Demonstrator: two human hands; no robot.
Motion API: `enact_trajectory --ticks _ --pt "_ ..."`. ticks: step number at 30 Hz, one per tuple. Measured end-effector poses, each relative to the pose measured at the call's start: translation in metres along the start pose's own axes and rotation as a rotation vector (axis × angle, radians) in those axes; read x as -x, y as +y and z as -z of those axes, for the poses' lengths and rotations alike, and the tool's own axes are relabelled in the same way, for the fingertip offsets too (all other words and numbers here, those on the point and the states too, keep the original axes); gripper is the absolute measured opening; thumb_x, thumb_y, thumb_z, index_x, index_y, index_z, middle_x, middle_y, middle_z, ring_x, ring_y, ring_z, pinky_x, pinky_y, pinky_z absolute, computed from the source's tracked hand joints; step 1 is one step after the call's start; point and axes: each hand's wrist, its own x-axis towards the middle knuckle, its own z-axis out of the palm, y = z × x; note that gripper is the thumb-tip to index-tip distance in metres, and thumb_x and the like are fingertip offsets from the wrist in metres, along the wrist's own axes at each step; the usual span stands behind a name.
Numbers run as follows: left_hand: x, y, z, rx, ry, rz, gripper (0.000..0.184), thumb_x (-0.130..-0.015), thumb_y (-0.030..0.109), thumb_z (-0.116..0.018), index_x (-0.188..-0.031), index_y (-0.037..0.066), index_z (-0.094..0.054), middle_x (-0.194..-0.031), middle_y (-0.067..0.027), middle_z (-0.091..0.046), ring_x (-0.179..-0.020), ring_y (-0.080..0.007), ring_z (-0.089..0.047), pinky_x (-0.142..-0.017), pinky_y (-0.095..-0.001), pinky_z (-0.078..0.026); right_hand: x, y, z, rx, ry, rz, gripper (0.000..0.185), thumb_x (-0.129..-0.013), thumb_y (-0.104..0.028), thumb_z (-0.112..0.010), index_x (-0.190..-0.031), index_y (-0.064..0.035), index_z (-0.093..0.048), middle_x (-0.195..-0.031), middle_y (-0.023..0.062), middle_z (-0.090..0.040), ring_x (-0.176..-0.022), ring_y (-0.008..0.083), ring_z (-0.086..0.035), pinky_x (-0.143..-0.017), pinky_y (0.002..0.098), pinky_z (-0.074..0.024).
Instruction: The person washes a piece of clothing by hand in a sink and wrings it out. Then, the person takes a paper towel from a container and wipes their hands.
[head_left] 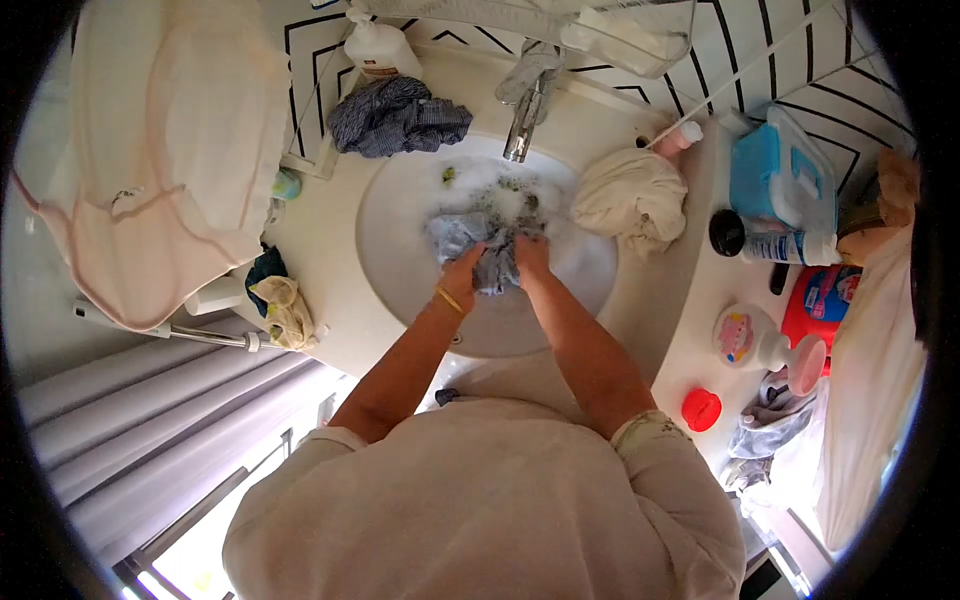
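Note:
A wet grey-blue cloth [490, 268] lies bunched in the soapy water of the white sink [400, 300]. My left hand [463, 274], with a yellow band at the wrist, grips the cloth's left side. On its right side my right hand [531, 256] is closed on the same cloth, its fingertips hidden by fabric and foam. White suds surround the far part of the cloth, with small green bits floating among them. Above the far rim, the chrome faucet [525, 115] points down toward the basin.
A dark striped garment [400, 117] and a cream cloth [632, 197] rest on the counter beside the sink. On the right stand a blue container [765, 175], a pump bottle [745, 335] and a red cap [701, 409]. A pale garment [180, 140] hangs at left.

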Motion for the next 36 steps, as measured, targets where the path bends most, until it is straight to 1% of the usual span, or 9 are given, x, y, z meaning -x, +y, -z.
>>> enact_trajectory --ticks 3,6,9,13,17,24,26,30,36 --pt "0.003 0.0 0.005 0.143 -0.037 0.17 0.051 -0.085 0.044 -0.045 -0.121 0.008 -0.046 -0.122 -0.0092 -0.048 -0.111 -0.028 -0.045 -0.095 -0.0461 -0.033 -0.002 0.056 0.011 1.155 0.258 0.491 0.029 -0.085 -0.015 -0.042 -0.11 -0.0002 -0.047 -0.12 0.0176 -0.042 -0.103 0.0284 -0.048 -0.08 0.043 -0.0407" --pt "-0.018 -0.036 0.028 0.368 -0.153 0.342 0.063 -0.083 0.058 -0.036 -0.124 0.011 -0.043 -0.126 -0.0094 -0.045 -0.114 -0.0293 -0.043 -0.096 -0.0484 -0.031 -0.003 0.069 0.028 1.427 -0.023 0.974 0.038 -0.076 -0.011 -0.052 -0.114 -0.0072 -0.049 -0.115 0.0228 -0.046 -0.098 0.0354 -0.051 -0.078 0.0449 -0.0432" --pt "-0.013 -0.037 0.016 0.343 -0.091 0.393 0.069 -0.081 0.065 -0.029 -0.126 0.014 -0.042 -0.128 -0.008 -0.043 -0.117 -0.0297 -0.04 -0.098 -0.049 -0.029 -0.059 0.044 0.017 1.45 -0.15 0.588 0.024 -0.076 -0.012 -0.053 -0.098 -0.0032 -0.057 -0.097 0.0189 -0.056 -0.087 0.0308 -0.056 -0.073 0.0423 -0.0443" --pt "0.009 -0.004 -0.007 0.394 -0.19 0.278 0.062 -0.083 0.058 -0.031 -0.125 0.014 -0.043 -0.126 -0.0078 -0.045 -0.114 -0.0282 -0.042 -0.097 -0.0457 -0.031 0.033 0.018 -0.006 0.463 -0.294 0.42 0.022 -0.074 -0.02 -0.054 -0.084 -0.0013 -0.059 -0.075 0.0174 -0.058 -0.074 0.0325 -0.057 -0.065 0.0405 -0.0452" --pt "-0.026 -0.007 0.021 0.46 -0.519 0.102 0.053 -0.085 0.05 -0.035 -0.122 0.014 -0.045 -0.123 -0.0081 -0.047 -0.111 -0.0261 -0.046 -0.095 -0.0438 -0.035 0.087 0.02 -0.012 0.925 -0.251 1.197 0.031 -0.078 -0.031 -0.055 -0.084 -0.0011 -0.057 -0.084 0.0174 -0.054 -0.08 0.0332 -0.053 -0.069 0.0424 -0.0422" --pt "-0.006 0.002 0.005 0.427 -0.301 0.067 0.039 -0.085 0.031 -0.044 -0.117 0.009 -0.046 -0.114 -0.0072 -0.053 -0.105 -0.0272 -0.05 -0.09 -0.0422 -0.042 0.04 -0.018 -0.019 0.822 0.075 0.637 0.036 -0.08 -0.036 -0.053 -0.09 -0.001 -0.055 -0.091 0.0233 -0.05 -0.086 0.0384 -0.051 -0.074 0.0453 -0.041" --pt "0.008 0.017 0.009 0.486 -0.117 0.186 0.036 -0.083 0.027 -0.048 -0.115 0.01 -0.047 -0.112 -0.0067 -0.054 -0.103 -0.0252 -0.051 -0.089 -0.0399 -0.043 0.066 0.009 -0.023 0.737 0.003 0.888 0.036 -0.08 -0.035 -0.054 -0.09 -0.0007 -0.056 -0.101 0.0245 -0.048 -0.093 0.0387 -0.049 -0.075 0.0449 -0.0408" --pt "-0.015 -0.006 0.03 0.501 -0.992 -0.125 0.036 -0.084 0.03 -0.05 -0.115 0.011 -0.049 -0.111 -0.0068 -0.054 -0.101 -0.024 -0.052 -0.087 -0.0389 -0.044 0.092 0.023 -0.028 0.845 -0.025 1.023 0.035 -0.082 -0.035 -0.053 -0.085 -0.0001 -0.055 -0.103 0.0248 -0.047 -0.093 0.0385 -0.049 -0.073 0.0444 -0.0404" --pt "-0.008 -0.012 0.005 -0.051 -0.103 -0.03 0.05 -0.086 0.046 -0.041 -0.122 0.011 -0.045 -0.119 -0.0083 -0.05 -0.107 -0.0253 -0.049 -0.091 -0.0429 -0.038 -0.003 0.001 0.017 0.72 0.025 0.41 0.035 -0.082 -0.028 -0.054 -0.1 0.0021 -0.051 -0.104 0.0236 -0.049 -0.093 0.0373 -0.049 -0.077 0.0381 -0.0432"
